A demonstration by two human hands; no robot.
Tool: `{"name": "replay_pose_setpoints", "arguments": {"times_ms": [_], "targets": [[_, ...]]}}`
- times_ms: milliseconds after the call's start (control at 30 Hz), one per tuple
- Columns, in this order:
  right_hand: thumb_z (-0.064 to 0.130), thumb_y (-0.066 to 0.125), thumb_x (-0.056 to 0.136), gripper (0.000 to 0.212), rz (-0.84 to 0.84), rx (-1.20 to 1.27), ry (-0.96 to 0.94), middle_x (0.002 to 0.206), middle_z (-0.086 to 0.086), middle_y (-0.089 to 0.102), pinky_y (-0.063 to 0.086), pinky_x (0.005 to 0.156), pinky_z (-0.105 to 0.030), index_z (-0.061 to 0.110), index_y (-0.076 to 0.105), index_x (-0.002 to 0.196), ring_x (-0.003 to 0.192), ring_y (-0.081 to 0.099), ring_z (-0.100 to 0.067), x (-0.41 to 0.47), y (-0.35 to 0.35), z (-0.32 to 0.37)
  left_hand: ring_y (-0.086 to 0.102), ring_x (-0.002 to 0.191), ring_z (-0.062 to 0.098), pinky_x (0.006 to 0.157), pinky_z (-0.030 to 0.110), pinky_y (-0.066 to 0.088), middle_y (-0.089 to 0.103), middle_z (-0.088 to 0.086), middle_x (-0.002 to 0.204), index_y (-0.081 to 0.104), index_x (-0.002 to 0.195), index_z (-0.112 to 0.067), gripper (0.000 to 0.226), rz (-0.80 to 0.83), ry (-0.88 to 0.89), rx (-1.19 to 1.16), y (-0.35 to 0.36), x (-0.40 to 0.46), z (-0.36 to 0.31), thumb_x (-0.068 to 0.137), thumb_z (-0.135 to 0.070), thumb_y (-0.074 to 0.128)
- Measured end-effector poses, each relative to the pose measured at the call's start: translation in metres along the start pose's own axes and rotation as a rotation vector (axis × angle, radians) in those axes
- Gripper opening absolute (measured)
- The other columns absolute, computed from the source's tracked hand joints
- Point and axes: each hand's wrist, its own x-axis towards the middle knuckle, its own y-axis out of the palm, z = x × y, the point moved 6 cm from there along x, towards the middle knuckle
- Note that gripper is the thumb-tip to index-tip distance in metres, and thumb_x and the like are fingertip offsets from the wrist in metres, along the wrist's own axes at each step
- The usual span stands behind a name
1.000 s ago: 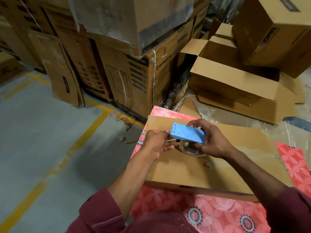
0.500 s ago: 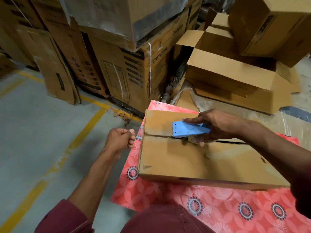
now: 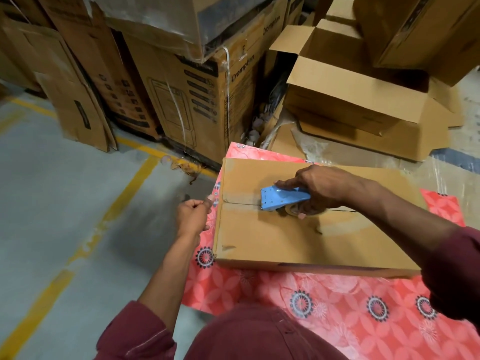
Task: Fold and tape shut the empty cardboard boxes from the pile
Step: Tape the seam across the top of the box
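A folded cardboard box (image 3: pixel 298 237) lies flat on a red flowered mat (image 3: pixel 324 300), its two top flaps meeting in a seam across the middle. My right hand (image 3: pixel 319 188) grips a blue tape dispenser (image 3: pixel 283 198) pressed onto that seam near the box's left end, forefinger stretched along its top. A strip of clear tape runs from the dispenser over the seam to the box's left edge. My left hand (image 3: pixel 193 216) is just off that left edge, fingers curled, thumb and fingers pinching the tape's end.
Tall printed cartons (image 3: pixel 197 100) stand stacked behind the mat. An open empty box (image 3: pixel 358 100) and flattened cardboard lie at the back right. Grey floor with yellow lines (image 3: pixel 122 198) stretches to the left. Flat cardboard sheets (image 3: pixel 75 113) lean against the stack.
My left hand pulled away from the dispenser to the box's left edge. The right hand set the dispenser down on the seam and slid it a little to the right.
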Motion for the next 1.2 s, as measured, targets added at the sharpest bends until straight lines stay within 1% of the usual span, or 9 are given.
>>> {"name": "replay_pose_setpoints", "arguments": {"times_ms": [100,333,533,733,833,933,1000,1100,1200], "targets": [[0.050,0.077,0.084,0.089,0.006,0.002,0.005,0.108,0.001,0.064,0.055,0.079,-0.045,0.043,0.031,0.159,0.094,0.058,-0.022,0.003,0.003,0.001,0.050,0.059,0.015,0.050,0.027,0.044,0.059,-0.005,0.061,0.065,0.074,-0.015,0.029,-0.006,-0.019,-0.015,0.006,0.003,0.012,0.097,-0.029,0.075],[0.058,0.071,0.087,0.087,0.007,-0.066,0.015,0.113,0.002,0.057,0.046,0.072,-0.037,0.045,0.025,0.160,0.105,0.056,-0.022,0.009,0.004,0.009,0.055,0.052,0.013,0.054,0.032,0.050,0.068,0.000,0.066,0.066,0.072,-0.012,0.037,-0.008,-0.100,-0.102,0.014,0.004,0.027,0.090,-0.040,0.081],[0.071,0.063,0.087,0.085,-0.017,-0.107,0.004,0.118,0.005,0.057,0.040,0.069,-0.033,0.043,0.028,0.159,0.108,0.058,-0.023,0.019,0.000,0.026,0.045,0.054,0.019,0.059,0.033,0.041,0.048,0.003,0.055,0.051,0.056,-0.019,0.058,-0.046,-0.076,0.056,0.019,0.006,0.026,0.082,-0.066,0.074],[0.068,0.064,0.089,0.085,0.029,-0.119,0.007,0.125,0.002,0.057,0.037,0.068,-0.032,0.038,0.028,0.160,0.111,0.056,-0.023,0.019,-0.003,0.031,0.062,0.068,0.024,0.069,0.034,0.051,0.066,0.004,0.075,0.059,0.070,-0.012,0.054,-0.063,-0.126,0.083,0.025,0.004,0.025,0.090,-0.061,0.068],[0.072,0.065,0.086,0.090,0.047,-0.140,0.008,0.130,0.001,0.056,0.042,0.073,-0.035,0.037,0.027,0.161,0.116,0.055,-0.026,0.019,-0.002,0.032,0.074,0.086,0.030,0.072,0.038,0.062,0.072,0.012,0.110,0.073,0.106,-0.012,0.065,0.060,-0.336,0.075,0.028,0.006,0.044,0.082,-0.072,0.065],[0.077,0.065,0.081,0.097,0.057,-0.154,-0.001,0.134,0.000,0.055,0.043,0.078,-0.037,0.037,0.027,0.160,0.119,0.052,-0.026,0.020,-0.002,0.034,0.068,0.068,0.021,0.053,0.028,0.051,0.074,0.004,0.083,0.072,0.097,-0.011,0.053,0.136,-0.358,0.081,0.020,-0.006,0.049,0.095,-0.064,0.062],[0.081,0.065,0.077,0.101,0.058,-0.145,-0.008,0.136,0.001,0.054,0.046,0.083,-0.039,0.037,0.028,0.160,0.120,0.051,-0.026,0.020,-0.005,0.034,0.069,0.082,0.020,0.065,0.031,0.056,0.075,0.002,0.100,0.072,0.109,-0.017,0.038,0.040,-0.162,0.125,0.015,-0.010,0.037,0.097,-0.052,0.063],[0.088,0.063,0.071,0.106,0.053,-0.122,-0.008,0.140,0.002,0.053,0.049,0.090,-0.042,0.039,0.030,0.159,0.123,0.050,-0.026,0.015,-0.010,0.036,0.057,0.117,0.008,0.091,0.017,0.046,0.062,-0.009,0.131,0.063,0.138,-0.022,0.035,-0.118,0.348,0.144,0.008,-0.032,-0.013,0.106,-0.036,0.056],[0.091,0.059,0.071,0.104,0.026,-0.109,-0.023,0.142,0.002,0.052,0.050,0.094,-0.044,0.041,0.032,0.157,0.125,0.050,-0.027,0.011,-0.018,0.040,0.039,0.148,0.015,0.121,0.032,0.030,0.048,-0.001,0.158,0.051,0.153,-0.017,0.060,0.086,0.862,0.536,0.035,-0.056,-0.051,0.104,-0.053,0.045]]}}
